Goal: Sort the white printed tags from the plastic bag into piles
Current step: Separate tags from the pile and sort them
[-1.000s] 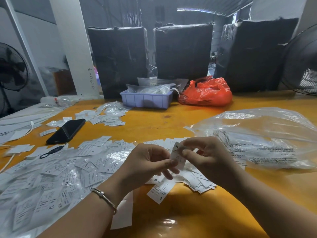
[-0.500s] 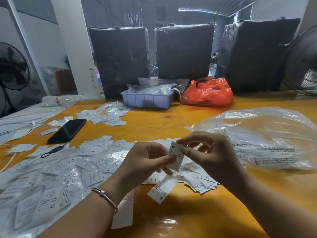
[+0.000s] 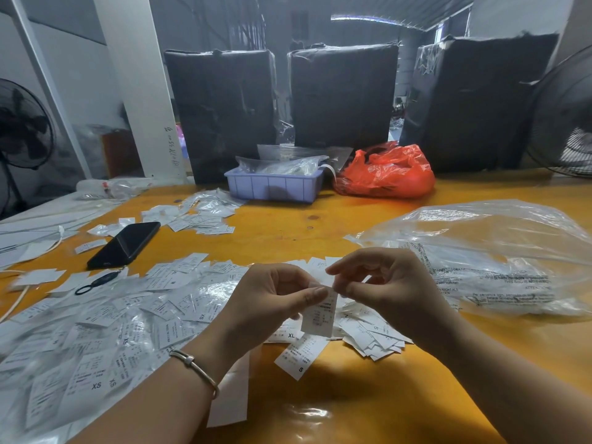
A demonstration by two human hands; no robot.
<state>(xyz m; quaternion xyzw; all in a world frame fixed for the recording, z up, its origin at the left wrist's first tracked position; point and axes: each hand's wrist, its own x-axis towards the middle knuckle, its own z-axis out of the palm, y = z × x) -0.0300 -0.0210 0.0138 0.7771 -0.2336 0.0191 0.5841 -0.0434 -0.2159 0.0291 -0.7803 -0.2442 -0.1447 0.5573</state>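
A white printed tag (image 3: 320,315) hangs downward between my two hands, above the orange table. My left hand (image 3: 269,299) pinches its top edge with thumb and forefinger. My right hand (image 3: 387,290) pinches the same top edge from the right. Under my hands lies a small pile of tags (image 3: 371,334), and single tags marked S (image 3: 301,354) and XL (image 3: 290,335) lie in front of it. A wide spread of tags in clear sleeves (image 3: 96,331) covers the table at the left. The clear plastic bag (image 3: 493,251) lies at the right, still holding tags.
A black phone (image 3: 125,243) and a black ring (image 3: 96,282) lie at the left. A smaller tag pile (image 3: 198,214) sits further back. A lilac tray (image 3: 272,187) and red bag (image 3: 384,174) stand before black wrapped bales. Fans stand at both sides.
The tag stood upright between my fingertips earlier; now it hangs down from its top edge. Both hands have stayed in about the same place.
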